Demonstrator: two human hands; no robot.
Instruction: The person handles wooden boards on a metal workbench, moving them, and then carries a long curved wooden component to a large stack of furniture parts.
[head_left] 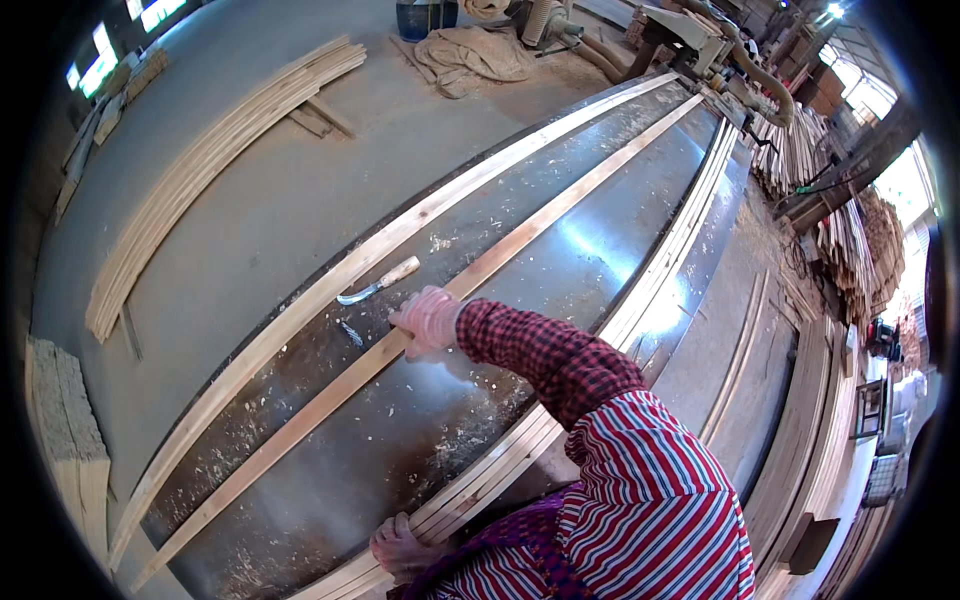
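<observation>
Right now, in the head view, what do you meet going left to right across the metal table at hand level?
Long pale wooden edge strip → curved knife with wooden handle → long wooden slat under the gloved right hand → stacked thin slats.

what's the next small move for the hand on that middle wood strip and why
Probably slide the long wood strip along the metal table. The right hand lies flat on top of it, fingers spread, not gripping. The left hand rests on the stack of strips at the near edge. The hooked knife lies close beside the strip, so keep clear of it.
</observation>
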